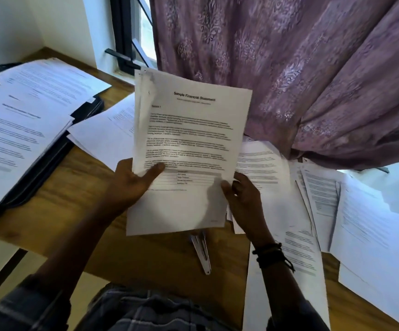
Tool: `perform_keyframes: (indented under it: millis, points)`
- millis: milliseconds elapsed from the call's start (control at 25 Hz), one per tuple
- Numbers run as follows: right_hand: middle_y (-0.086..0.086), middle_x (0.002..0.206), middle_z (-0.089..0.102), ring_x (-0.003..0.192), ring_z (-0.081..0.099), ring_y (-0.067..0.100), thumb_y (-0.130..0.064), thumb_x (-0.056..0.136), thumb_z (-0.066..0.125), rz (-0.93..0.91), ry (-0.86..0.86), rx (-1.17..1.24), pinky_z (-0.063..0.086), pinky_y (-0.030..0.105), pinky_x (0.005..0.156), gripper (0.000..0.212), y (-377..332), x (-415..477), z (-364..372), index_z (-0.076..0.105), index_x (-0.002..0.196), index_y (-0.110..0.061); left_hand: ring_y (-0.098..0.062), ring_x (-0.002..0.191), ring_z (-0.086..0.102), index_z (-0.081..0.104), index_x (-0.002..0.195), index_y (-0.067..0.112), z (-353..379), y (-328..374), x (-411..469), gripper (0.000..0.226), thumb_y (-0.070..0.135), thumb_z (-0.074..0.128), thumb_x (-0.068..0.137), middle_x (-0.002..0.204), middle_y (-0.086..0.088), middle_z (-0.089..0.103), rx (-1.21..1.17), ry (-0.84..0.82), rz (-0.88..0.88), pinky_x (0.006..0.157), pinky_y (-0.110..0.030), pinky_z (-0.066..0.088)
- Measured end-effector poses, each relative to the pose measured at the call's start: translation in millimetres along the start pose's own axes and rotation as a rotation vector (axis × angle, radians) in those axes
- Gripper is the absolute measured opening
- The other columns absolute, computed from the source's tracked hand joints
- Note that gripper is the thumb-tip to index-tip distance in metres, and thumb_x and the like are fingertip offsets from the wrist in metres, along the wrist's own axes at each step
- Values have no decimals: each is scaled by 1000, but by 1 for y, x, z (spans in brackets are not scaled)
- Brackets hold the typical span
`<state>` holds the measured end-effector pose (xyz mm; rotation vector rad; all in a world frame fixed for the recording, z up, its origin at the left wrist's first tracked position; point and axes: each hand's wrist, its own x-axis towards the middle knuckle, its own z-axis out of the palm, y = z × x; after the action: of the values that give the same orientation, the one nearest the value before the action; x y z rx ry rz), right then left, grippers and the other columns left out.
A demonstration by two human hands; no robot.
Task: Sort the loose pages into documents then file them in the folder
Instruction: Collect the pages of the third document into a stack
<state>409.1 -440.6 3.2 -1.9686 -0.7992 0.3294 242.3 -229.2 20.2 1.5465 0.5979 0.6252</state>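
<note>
We see both hands, left hand (pixel 131 180) and right hand (pixel 243 197), gripping the statement pages' (pixel 189 139) lower side edges; bare surface (pixel 74 187) lies beneath.

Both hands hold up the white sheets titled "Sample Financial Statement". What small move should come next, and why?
Probably the left hand and right hand should tap the held white sheets square on the brown wooden table: their left edges look fanned, several pages together.
</note>
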Motion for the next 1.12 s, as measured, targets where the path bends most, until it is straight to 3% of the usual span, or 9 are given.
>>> perform_keyframes:
  millis: [80,200,320,440,520,600,800,880,1120]
  points:
    - [-9,129,58,120,51,-9,-34,95,55,96,77,-149,48,28,103,46,26,-2,-14,55,130,-3,-4,79,72,69,99,27,-5,-1,-2,12,28,68,87,84,24,73,7,46,-5,64,-16,55]
    - [11,142,48,134,43,27,-50,95,49,373,107,-485,36,50,110,61,68,-19,-29,44,141,-9,-7,83,72,69,103,29,-10,-4,-15,16,25,68,88,92,16,75,-51,105,-9,67,-20,56]
    - [16,148,42,135,41,34,-49,96,46,265,1,-725,37,49,108,59,73,-41,-16,47,142,-12,-15,94,73,67,111,27,-9,-1,-27,24,15,66,91,106,4,75,-103,102,22,75,-28,60]
    - [11,134,54,119,54,28,-45,91,59,93,-57,-596,48,41,95,57,53,-47,-6,53,134,-9,-13,93,73,66,111,25,-3,5,-38,25,10,65,91,103,12,75,-125,122,26,72,-24,59]
    - [10,128,56,115,56,25,-41,90,65,182,60,-437,47,35,92,57,50,-32,-17,51,132,-6,-10,91,73,66,111,24,-1,9,-44,25,9,65,90,100,16,75,-124,118,18,68,-20,57]
    - [13,131,55,122,52,31,-44,85,69,269,137,-474,45,38,97,68,60,-13,-37,47,135,-4,-8,90,73,66,111,22,0,13,-52,24,10,65,90,99,19,75,-123,117,-1,66,-17,56]
    - [16,136,47,127,45,36,-56,66,82,511,-70,-601,41,51,104,101,70,20,-60,34,140,-8,-12,89,74,67,119,12,1,18,-64,30,15,68,89,103,11,75,-113,136,-15,66,-20,57]
    - [15,134,52,124,49,35,-51,65,85,525,-75,-519,45,46,100,97,71,26,-62,39,137,-6,-12,88,74,67,118,11,4,20,-69,30,15,68,89,101,11,75,-113,134,-31,65,-20,57]
    - [12,116,68,109,61,31,-15,84,73,220,47,-365,47,36,92,33,48,22,-70,65,114,-5,-14,84,75,67,118,10,6,24,-76,30,16,68,89,98,8,76,-149,145,-112,62,-22,58]
